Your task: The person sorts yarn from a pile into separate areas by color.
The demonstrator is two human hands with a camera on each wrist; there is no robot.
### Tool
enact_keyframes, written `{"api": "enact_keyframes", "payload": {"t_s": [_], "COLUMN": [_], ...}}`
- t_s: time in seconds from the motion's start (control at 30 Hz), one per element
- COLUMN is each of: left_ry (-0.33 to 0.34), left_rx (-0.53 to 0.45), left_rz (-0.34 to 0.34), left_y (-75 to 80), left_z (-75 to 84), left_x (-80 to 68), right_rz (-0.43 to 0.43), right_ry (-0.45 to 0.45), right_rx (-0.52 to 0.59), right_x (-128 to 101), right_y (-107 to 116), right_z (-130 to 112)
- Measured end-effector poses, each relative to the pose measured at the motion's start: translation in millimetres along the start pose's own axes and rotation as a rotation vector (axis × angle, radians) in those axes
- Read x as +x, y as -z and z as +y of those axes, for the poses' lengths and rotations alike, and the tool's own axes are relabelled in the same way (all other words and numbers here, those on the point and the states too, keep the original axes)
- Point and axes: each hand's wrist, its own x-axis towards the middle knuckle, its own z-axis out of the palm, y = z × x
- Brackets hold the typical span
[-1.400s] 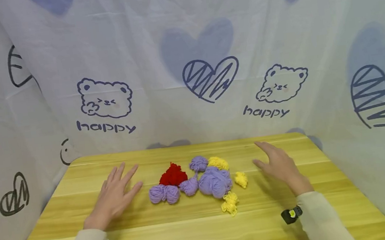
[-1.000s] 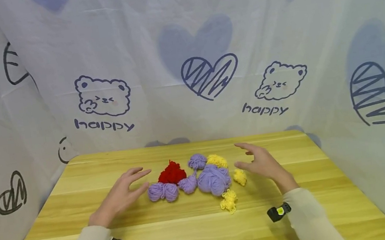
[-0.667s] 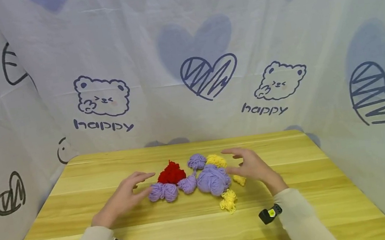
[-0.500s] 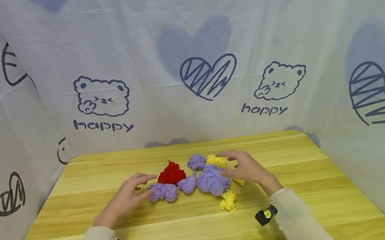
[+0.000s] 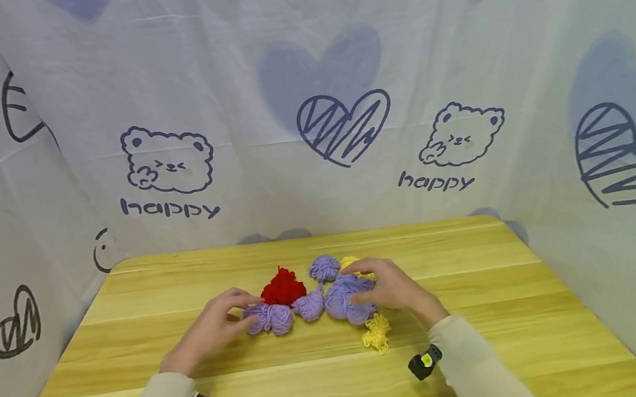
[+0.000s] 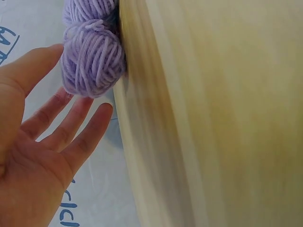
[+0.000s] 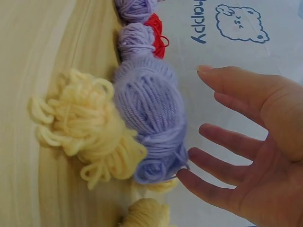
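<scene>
My left hand (image 5: 218, 327) is at the left end of a bow-shaped purple yarn bundle (image 5: 281, 319), thumb and fingers spread around its end. In the left wrist view the thumb tip meets the edge of the purple yarn (image 6: 92, 61), and the fingers stay extended. Above the large purple yarn ball (image 5: 340, 303) hovers my right hand (image 5: 393, 288), its fingers parted and holding nothing. The right wrist view has its fingertips close along one side of the large ball (image 7: 151, 104). Part of that ball and a small yellow bundle are hidden by the right hand.
Red yarn (image 5: 283, 287) sits behind the purple bundle. A small purple ball (image 5: 309, 306) and another purple ball (image 5: 324, 268) lie mid-group. Loose yellow yarn (image 5: 377, 333) is in front, with more yellow yarn (image 7: 147, 213) nearby. A printed curtain (image 5: 268, 185) stands behind the wooden table (image 5: 296, 396).
Both hands have moved inward toward the yarn, the left to the right and the right to the left. The right hand now covers part of the large purple ball. The yarn has stayed put.
</scene>
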Motion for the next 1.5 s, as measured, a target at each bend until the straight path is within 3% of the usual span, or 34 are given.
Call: {"api": "enact_keyframes", "payload": {"t_s": [0.27,0.83,1.07,1.5], "left_ry": [0.017,0.017,0.025,0.04], "left_rx": [-0.007,0.013,0.05,0.083], "left_rz": [-0.009,-0.015,-0.007,-0.013], "left_y": [-2.6,-4.8,-4.7,-4.8], "left_z": [-2.1,-3.4,-2.5,-0.2], "left_x": [0.3,0.0,0.0,3.5], "right_rz": [0.017,-0.02,-0.048,-0.011], "right_ry": [0.024,-0.03,-0.097,-0.068], "right_rx": [-0.053,-0.134,-0.137,-0.138], "right_x": [3,5,5,4], "right_y": [-9,-20,-24,-25], "right_z": [5,8,8,12]}}
